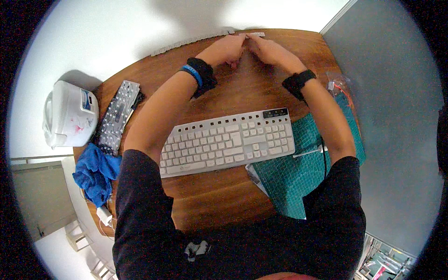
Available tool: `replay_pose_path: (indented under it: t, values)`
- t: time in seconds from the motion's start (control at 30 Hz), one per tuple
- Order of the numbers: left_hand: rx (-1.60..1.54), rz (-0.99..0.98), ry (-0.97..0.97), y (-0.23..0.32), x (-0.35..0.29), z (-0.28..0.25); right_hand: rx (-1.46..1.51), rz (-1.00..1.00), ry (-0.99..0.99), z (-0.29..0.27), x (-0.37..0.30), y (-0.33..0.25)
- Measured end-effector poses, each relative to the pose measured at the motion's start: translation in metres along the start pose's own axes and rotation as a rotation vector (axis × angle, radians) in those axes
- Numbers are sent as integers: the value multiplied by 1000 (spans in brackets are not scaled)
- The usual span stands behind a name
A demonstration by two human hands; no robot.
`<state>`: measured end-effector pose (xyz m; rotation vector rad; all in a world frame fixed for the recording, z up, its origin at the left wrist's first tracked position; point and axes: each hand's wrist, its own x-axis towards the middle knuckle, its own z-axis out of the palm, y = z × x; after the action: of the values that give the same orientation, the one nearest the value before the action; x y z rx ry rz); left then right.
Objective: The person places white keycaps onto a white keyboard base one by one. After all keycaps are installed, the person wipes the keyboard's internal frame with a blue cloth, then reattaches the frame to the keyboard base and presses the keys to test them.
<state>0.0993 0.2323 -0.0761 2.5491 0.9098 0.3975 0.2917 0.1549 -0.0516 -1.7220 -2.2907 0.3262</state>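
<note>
Both my arms reach over the white keyboard (219, 144) to the table's far edge. There my left hand (227, 48) and my right hand (269, 50) nearly meet at the fingertips. Their fingers are bent and pressed together beside a short row of small white keycaps (255, 34). What lies between the fingertips is too small to make out. A longer line of white keycaps (186, 44) runs left from my left hand along the same edge. On the keyboard, the top row shows bare dark sockets, while the main block and number pad carry white keys.
A green cutting mat (284, 182) lies partly under the keyboard at right, with a cable across it. A clear bag with red wire (343, 86) sits beyond. At left are a grey dotted panel (119, 114), a blue cloth (95, 172) and a white rice cooker (72, 116).
</note>
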Motion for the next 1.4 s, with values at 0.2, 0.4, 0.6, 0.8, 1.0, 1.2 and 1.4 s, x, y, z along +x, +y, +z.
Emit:
replay_pose_path:
  t: [0.2, 0.4, 0.6, 0.8, 1.0, 1.2, 1.4]
  values:
    - [104, 80, 79, 40, -44, -24, 83, -161, 6, -23, -56, -18]
    - [42, 293, 82, 52, -103, -35, 88, -276, 49, -29, -112, -34]
    - [82, 163, -87, 96, -151, -50, 129, -212, 40, -33, -144, -55]
    - [-338, 219, -158, 118, -174, -46, 297, -118, -33, -45, -173, -79]
    - [-520, 181, -218, 150, -186, -35, 364, -100, -8, -47, -186, -80]
    - [-429, 164, -268, 153, -186, -26, 244, -78, 43, -29, -201, -57]
    - [-366, 152, -202, 159, -201, -35, 215, -128, 10, -31, -209, -82]
